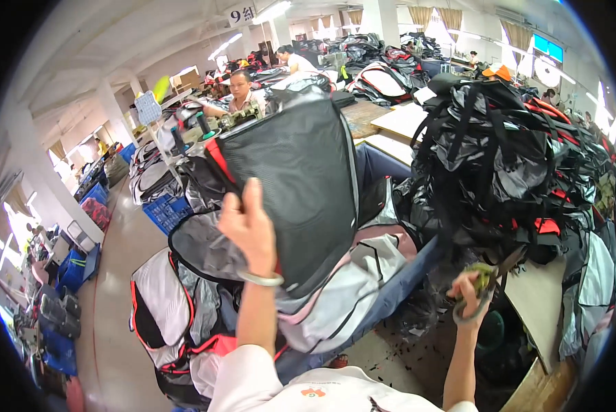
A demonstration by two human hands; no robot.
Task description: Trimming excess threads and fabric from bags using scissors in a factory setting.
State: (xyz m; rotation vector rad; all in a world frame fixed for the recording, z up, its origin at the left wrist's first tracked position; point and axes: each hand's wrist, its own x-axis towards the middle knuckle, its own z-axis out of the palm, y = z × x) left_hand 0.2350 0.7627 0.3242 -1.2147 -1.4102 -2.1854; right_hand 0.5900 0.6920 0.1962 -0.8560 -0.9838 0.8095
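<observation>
My left hand (pixel 249 226) is raised and grips a dark mesh fabric panel (pixel 297 175) with red piping along its left edge, holding it upright in front of me. A pale bracelet sits on that wrist. My right hand (pixel 469 295) is lower at the right and holds a pair of scissors (pixel 490 278) with green-wrapped handles, blades pointing up toward a big heap of black, grey and red bag pieces (pixel 507 158). Under the panel lie more grey, white and pink bag parts (pixel 349 281).
A wooden work surface (pixel 538 302) shows at the right below the heap. Blue crates (pixel 167 209) and piles of bags line the aisle floor (pixel 115 329) at the left. Other people sit at tables behind, among more stacked bags.
</observation>
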